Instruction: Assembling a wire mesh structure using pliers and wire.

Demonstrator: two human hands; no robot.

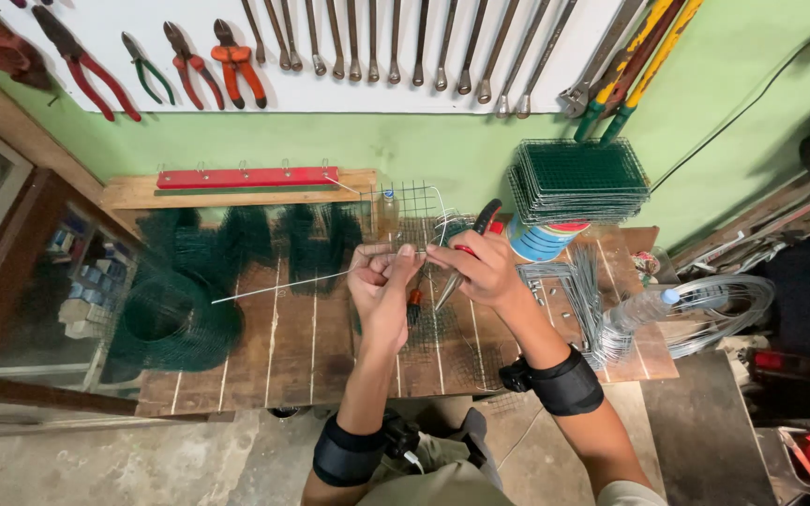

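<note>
The left hand (382, 286) pinched a thin, springy wire rod (283, 286) near its end; the right hand (485, 267) gripped red-handled pliers (466, 258).

Thin bare metal wire (283, 284) shining pale grey, pliers (469, 258) showing dull steel jaws and glossy red-black plastic grips, wooden workbench (292, 347) looking rough and matt brown, green coated wire mesh roll (172, 319) appearing matt, stacked mesh panels (576, 178) looking green-coated metal.
</note>
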